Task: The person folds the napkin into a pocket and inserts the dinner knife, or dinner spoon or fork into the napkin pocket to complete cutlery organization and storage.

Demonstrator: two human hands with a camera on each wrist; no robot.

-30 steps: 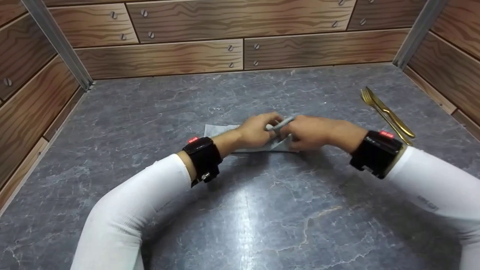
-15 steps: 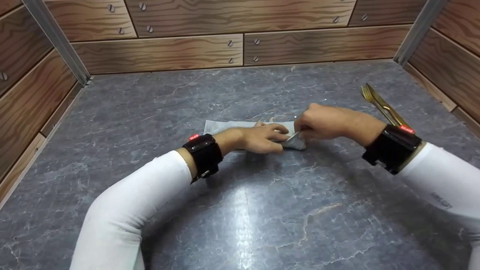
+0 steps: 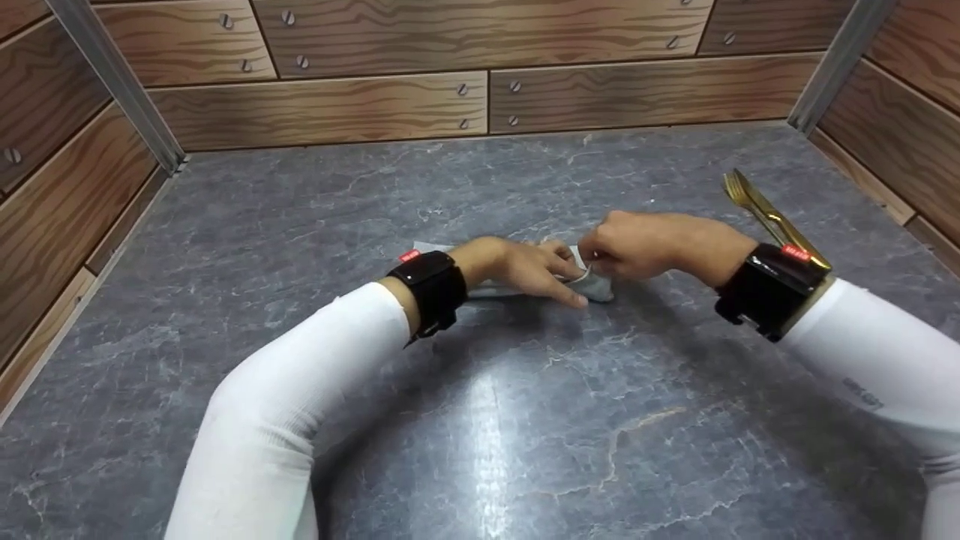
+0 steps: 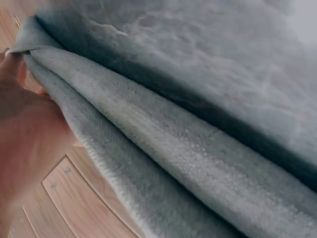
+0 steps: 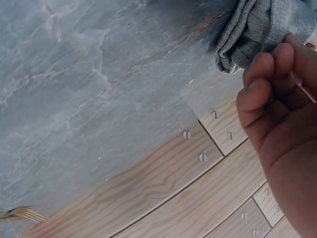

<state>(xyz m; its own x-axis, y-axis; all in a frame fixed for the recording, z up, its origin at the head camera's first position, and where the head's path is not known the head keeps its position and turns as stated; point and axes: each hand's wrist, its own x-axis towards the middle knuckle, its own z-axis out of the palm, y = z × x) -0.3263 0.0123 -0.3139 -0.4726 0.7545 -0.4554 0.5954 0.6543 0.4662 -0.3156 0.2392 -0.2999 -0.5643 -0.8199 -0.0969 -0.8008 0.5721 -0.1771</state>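
Observation:
A grey-green woven cloth (image 3: 598, 286) lies folded in a long strip, and at its right end a corner is lifted. My left hand (image 3: 525, 266) rests over the strip in the head view. Its fingers touch the fold near the right end, while the thumb stretches out straight toward the table. In the left wrist view the cloth (image 4: 148, 129) shows lengthwise folds, with part of a hand (image 4: 29, 114) at the left edge. My right hand (image 3: 637, 244) pinches the lifted edge; in the right wrist view its fingertips meet the bunched cloth (image 5: 267, 25).
A gold fork (image 3: 739, 193) and a gold knife (image 3: 776, 217) lie side by side at the right, beyond my right wrist. Wood-patterned walls (image 3: 315, 112) border the grey marbled tabletop (image 3: 300, 202) at the back and sides.
My right hand first moved right and away from my left hand with the cloth's edge, then came slightly back left. My left hand flattened onto the strip, then slid a little right.

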